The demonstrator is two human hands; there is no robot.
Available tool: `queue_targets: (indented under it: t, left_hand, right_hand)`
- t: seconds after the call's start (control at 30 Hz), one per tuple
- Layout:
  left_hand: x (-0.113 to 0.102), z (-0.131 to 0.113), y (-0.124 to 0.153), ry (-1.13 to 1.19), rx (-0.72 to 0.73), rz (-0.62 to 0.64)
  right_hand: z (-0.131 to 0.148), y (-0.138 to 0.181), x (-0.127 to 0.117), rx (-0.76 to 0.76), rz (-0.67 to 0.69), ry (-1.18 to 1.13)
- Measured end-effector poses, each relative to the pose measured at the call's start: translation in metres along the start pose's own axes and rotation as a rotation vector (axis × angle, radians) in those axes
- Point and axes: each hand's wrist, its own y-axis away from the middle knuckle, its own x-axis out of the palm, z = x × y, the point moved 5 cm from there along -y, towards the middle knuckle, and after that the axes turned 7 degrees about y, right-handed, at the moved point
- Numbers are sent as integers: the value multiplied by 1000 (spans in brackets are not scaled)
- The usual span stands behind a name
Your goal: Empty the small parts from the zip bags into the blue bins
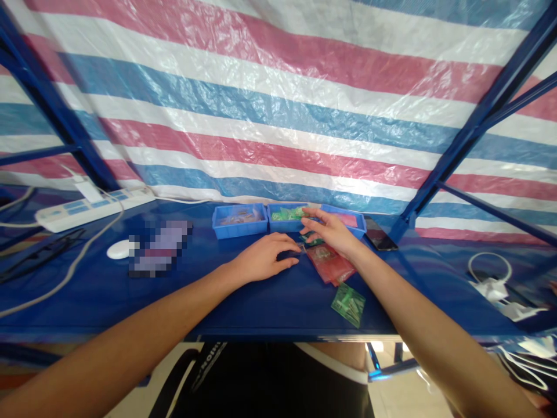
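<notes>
My left hand (266, 258) rests low over the blue table, thumb apart from the fingers. Its fingertips are close to a small pale item (301, 248), too small to name. My right hand (331, 232) is palm down with fingers spread, in front of the middle blue bin (285, 225), which holds green bags (287, 213). Beneath its fingers lies a dark green packet (311, 239), partly hidden. A red plastic bag (331, 264) lies under and beside the right wrist. Nearer the front edge is a green zip bag (349, 305) with several small metal-looking pieces inside.
The left blue bin (241, 229) holds clear packets; the right blue bin (359, 225) holds red bags. A dark phone (380, 233) lies beside them. At left are a blurred-out phone (163, 247), a white oval object (119, 249) and a power strip (100, 209) with cables.
</notes>
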Motion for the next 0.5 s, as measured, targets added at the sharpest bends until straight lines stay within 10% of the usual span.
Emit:
queue_targets:
  t: [0.5]
  left_hand:
    - [3,-3,-1,80,42,29]
  right_hand:
    - [6,-4,-15,-49,-141,69]
